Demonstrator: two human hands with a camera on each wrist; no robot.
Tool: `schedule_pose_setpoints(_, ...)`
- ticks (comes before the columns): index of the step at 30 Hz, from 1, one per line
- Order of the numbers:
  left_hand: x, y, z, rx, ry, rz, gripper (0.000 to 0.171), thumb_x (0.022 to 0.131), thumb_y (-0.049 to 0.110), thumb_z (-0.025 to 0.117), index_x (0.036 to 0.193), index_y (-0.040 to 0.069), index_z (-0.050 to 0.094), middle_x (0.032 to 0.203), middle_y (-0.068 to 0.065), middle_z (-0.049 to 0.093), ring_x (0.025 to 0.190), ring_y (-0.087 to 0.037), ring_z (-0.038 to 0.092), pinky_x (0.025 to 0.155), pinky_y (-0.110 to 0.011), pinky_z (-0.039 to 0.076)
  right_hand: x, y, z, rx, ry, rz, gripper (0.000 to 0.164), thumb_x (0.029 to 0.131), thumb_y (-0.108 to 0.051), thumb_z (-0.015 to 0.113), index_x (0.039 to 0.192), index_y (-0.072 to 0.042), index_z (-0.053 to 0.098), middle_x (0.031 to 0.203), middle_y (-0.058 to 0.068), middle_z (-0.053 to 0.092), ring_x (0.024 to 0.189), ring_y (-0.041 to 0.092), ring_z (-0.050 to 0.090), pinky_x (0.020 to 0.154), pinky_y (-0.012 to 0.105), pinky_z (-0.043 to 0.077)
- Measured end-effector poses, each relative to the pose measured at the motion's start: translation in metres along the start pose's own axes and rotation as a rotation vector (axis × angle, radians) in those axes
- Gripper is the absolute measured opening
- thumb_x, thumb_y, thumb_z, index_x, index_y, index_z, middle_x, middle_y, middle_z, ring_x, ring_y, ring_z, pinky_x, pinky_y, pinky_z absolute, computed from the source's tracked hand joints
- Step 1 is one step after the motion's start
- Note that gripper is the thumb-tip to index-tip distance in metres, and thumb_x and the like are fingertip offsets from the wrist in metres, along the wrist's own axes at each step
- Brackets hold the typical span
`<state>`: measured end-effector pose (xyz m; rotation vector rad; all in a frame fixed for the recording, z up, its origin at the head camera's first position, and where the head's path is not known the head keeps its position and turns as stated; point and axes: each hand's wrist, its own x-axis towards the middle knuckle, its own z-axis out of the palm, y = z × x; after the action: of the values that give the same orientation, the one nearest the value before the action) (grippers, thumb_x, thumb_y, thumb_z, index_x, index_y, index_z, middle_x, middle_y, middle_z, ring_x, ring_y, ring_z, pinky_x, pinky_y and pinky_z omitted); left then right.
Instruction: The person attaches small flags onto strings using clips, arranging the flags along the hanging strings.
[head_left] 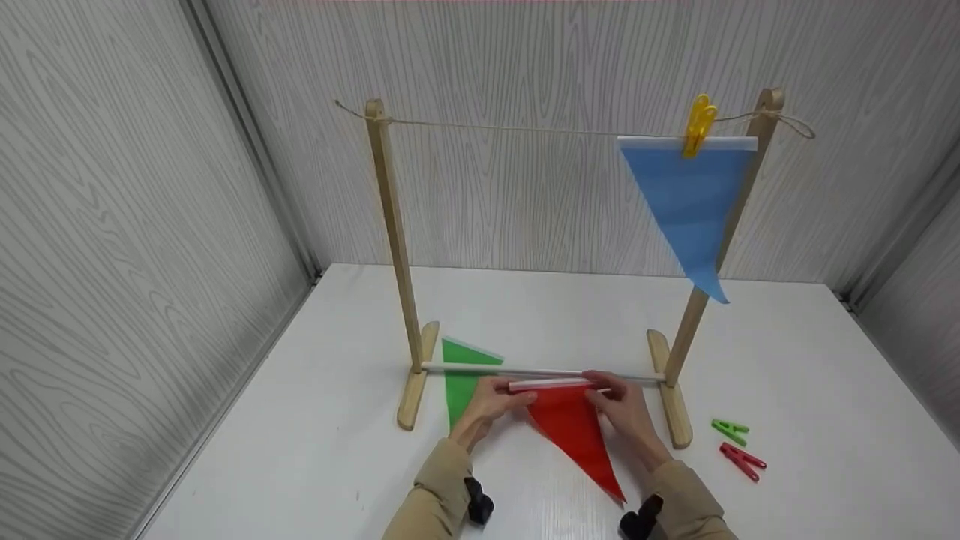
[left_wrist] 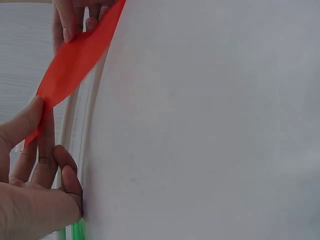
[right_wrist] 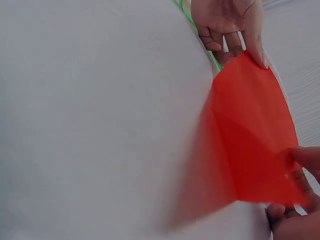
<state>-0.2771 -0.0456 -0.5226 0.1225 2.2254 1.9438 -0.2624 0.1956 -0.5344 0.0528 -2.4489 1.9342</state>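
A red triangular flag (head_left: 568, 424) with a white top band is held between both hands, its point hanging toward the front of the table. My left hand (head_left: 489, 409) pinches the flag's upper left corner between thumb and fingers. At the other upper corner, my right hand (head_left: 624, 409) pinches the cloth the same way. In the left wrist view the red flag (left_wrist: 75, 62) bows between the two hands; in the right wrist view the flag (right_wrist: 255, 130) spreads wide. Behind the left hand, a green flag (head_left: 460, 390) lies on the table, partly under the stand's white rod.
A wooden stand (head_left: 394, 225) carries a string (head_left: 510, 129) between its posts. From it hangs a blue flag (head_left: 686, 202), clipped by a yellow clothespin (head_left: 699, 126). Green (head_left: 730, 430) and red (head_left: 742, 461) clothespins lie on the table at right.
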Motion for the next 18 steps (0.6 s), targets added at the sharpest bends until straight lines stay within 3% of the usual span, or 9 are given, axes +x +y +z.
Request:
schedule_pose_setpoints(8,-0.001,0.0,0.002,-0.023,0.034,-0.025,0.03,0.087,0.017,0.078,0.109,-0.003,0.074,0.096,-0.011,0.078,0.084,-0.012,0.06,0.08,-0.026,0.048,-0.007,-0.007,-0.017,-0.007,0.013,-0.008,0.043,0.094,-0.011,0.069,0.135,-0.005,0.06,0.125,0.017,0.066,0.096,0.024,0.063,0.067,0.023,0.055)
schedule_pose_setpoints(15,-0.001,-0.002,0.007,-0.058,0.094,-0.038,0.028,0.089,0.016,0.076,0.109,-0.005,0.073,0.096,-0.01,0.076,0.083,-0.013,0.058,0.078,-0.025,0.048,-0.013,-0.013,-0.051,-0.073,0.008,-0.066,0.036,0.094,-0.008,0.068,0.129,-0.001,0.063,0.129,0.02,0.064,0.106,0.015,0.06,0.09,0.019,0.05)
schedule_pose_setpoints(18,-0.001,-0.003,0.01,-0.06,0.127,-0.029,0.028,0.089,0.015,0.076,0.107,-0.006,0.072,0.096,-0.01,0.075,0.082,-0.013,0.058,0.077,-0.025,0.049,-0.016,-0.012,-0.07,-0.135,0.016,-0.066,0.035,0.097,-0.011,0.066,0.131,-0.001,0.063,0.127,0.019,0.065,0.104,0.007,0.058,0.09,0.017,0.048)
